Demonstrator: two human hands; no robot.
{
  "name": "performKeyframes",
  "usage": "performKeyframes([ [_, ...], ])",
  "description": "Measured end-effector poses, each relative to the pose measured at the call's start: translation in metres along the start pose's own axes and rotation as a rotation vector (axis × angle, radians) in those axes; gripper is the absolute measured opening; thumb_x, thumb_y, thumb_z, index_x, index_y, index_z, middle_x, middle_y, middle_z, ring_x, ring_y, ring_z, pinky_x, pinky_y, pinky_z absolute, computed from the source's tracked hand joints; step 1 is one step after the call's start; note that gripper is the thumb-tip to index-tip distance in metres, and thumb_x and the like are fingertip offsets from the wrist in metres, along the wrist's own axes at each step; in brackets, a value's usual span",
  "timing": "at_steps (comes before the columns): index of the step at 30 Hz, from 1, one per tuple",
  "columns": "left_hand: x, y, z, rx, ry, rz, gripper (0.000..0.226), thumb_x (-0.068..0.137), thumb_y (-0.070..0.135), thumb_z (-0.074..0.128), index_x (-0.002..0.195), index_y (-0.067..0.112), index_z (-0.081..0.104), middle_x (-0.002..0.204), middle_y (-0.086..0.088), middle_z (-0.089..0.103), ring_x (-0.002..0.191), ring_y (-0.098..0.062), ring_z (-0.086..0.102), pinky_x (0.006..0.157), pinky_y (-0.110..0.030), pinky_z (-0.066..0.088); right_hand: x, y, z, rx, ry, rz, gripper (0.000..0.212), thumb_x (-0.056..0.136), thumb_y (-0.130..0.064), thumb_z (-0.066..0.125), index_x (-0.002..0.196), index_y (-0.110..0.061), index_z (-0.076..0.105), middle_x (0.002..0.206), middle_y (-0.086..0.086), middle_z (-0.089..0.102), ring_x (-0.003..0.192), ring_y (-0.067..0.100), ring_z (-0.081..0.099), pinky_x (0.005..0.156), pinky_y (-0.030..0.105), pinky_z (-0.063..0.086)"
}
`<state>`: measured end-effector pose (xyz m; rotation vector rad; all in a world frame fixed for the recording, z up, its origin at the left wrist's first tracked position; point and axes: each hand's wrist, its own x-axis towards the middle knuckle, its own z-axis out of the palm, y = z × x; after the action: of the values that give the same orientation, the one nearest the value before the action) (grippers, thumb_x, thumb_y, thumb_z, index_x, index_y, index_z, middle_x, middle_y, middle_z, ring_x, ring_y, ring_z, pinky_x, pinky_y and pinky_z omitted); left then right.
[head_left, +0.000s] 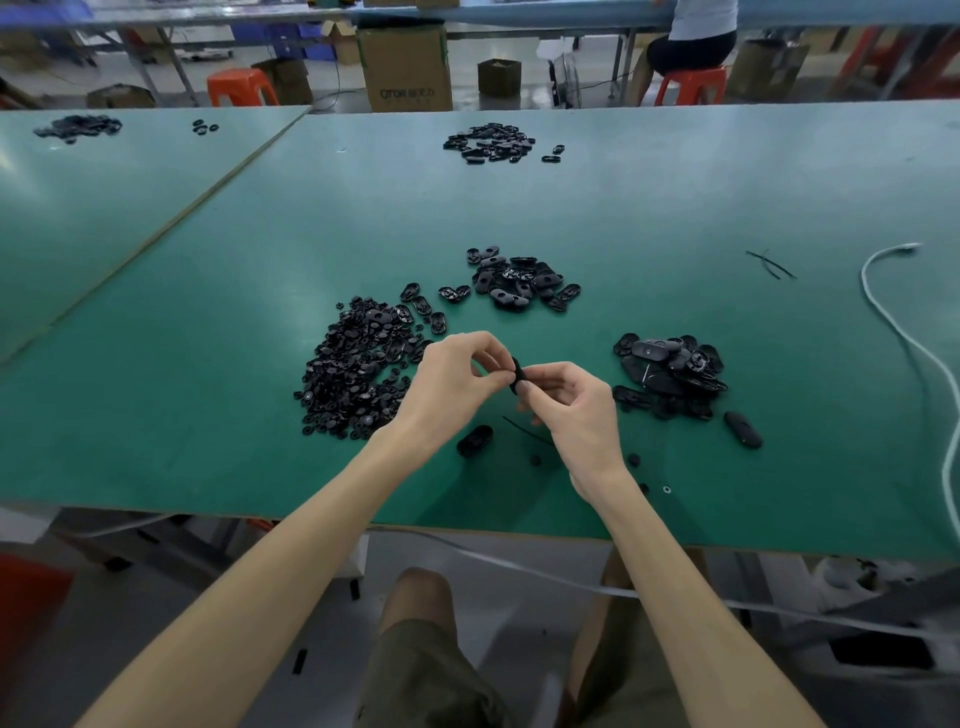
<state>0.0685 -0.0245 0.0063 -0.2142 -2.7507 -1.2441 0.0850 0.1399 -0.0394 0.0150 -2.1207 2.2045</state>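
A small black oval plastic part (516, 375), smooth and faintly glossy, is held edge-on in the air above a matte green tabletop (675, 197), between two bare hands and towards the table's near side. It is pinched from the left by the thumb and curled fingertips of the left hand (457, 382). It is gripped from the right by the bent thumb and forefinger of the right hand (571, 408), so both hands are closed firmly on it. Most of the part is covered by the fingers, and its exact form cannot be made out.

A broad heap of tiny black round plastic pieces (353, 369) is spread on the table to the left. A looser pile of black oval shells (519, 280) is seen beyond the hands. A stack of larger glossy black oval covers (670, 369) lies to the right, with one lone black oval capsule (743, 429) near it. A white cord (904, 338) is cut off at the right edge.
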Motion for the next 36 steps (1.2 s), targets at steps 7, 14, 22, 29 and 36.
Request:
performKeyframes([
  [7, 0.0037, -0.0016, -0.0014, -0.176, -0.002, -0.08, 0.016, 0.084, 0.013, 0.083, 0.089, 0.021, 0.071, 0.097, 0.001, 0.074, 0.082, -0.014, 0.072, 0.073, -0.023, 0.053, 0.0002, -0.0005, -0.0003, 0.06, -0.014, 0.0, 0.01, 0.091, -0.004, 0.078, 0.096, -0.012, 0.075, 0.086, 0.004, 0.08, 0.074, 0.015, 0.075, 0.058, 0.021, 0.053],
  [14, 0.0014, -0.004, 0.0028, -0.562, -0.083, -0.242, 0.026, 0.09, 0.006, 0.077, 0.111, -0.001, 0.064, 0.104, -0.019, 0.076, 0.083, -0.019, 0.073, 0.077, -0.035, 0.063, 0.0016, 0.0007, -0.0011, 0.104, -0.013, -0.025, 0.012, 0.09, -0.004, 0.079, 0.097, -0.012, 0.076, 0.089, 0.005, 0.081, 0.072, 0.016, 0.074, 0.057, 0.021, 0.053],
  [22, 0.0013, -0.0042, 0.0048, -0.639, -0.115, -0.176, 0.007, 0.095, 0.005, 0.071, 0.1, 0.001, 0.068, 0.091, -0.013, 0.079, 0.08, -0.023, 0.076, 0.079, -0.035, 0.062, 0.0023, 0.0046, -0.0014, 0.069, 0.003, -0.021, 0.01, 0.089, -0.016, 0.082, 0.095, -0.018, 0.074, 0.089, 0.002, 0.08, 0.074, 0.012, 0.072, 0.053, 0.02, 0.048],
  [29, 0.0016, -0.0059, 0.0003, -0.651, -0.132, -0.128, 0.016, 0.098, 0.004, 0.067, 0.113, 0.004, 0.072, 0.093, -0.017, 0.077, 0.077, -0.024, 0.074, 0.071, -0.035, 0.063, 0.0042, 0.0048, -0.0003, 0.083, 0.067, -0.022, 0.013, 0.094, -0.019, 0.078, 0.104, -0.016, 0.07, 0.092, -0.007, 0.077, 0.076, 0.008, 0.067, 0.058, 0.022, 0.05],
  [36, -0.0012, -0.0037, 0.0026, -0.572, -0.172, -0.094, 0.024, 0.094, 0.001, 0.07, 0.114, 0.012, 0.078, 0.092, -0.011, 0.07, 0.074, -0.015, 0.069, 0.063, -0.028, 0.059, 0.0043, 0.0044, -0.0018, 0.108, 0.068, -0.028, 0.004, 0.095, -0.01, 0.075, 0.098, -0.013, 0.074, 0.081, -0.002, 0.077, 0.071, 0.011, 0.069, 0.057, 0.023, 0.05],
])
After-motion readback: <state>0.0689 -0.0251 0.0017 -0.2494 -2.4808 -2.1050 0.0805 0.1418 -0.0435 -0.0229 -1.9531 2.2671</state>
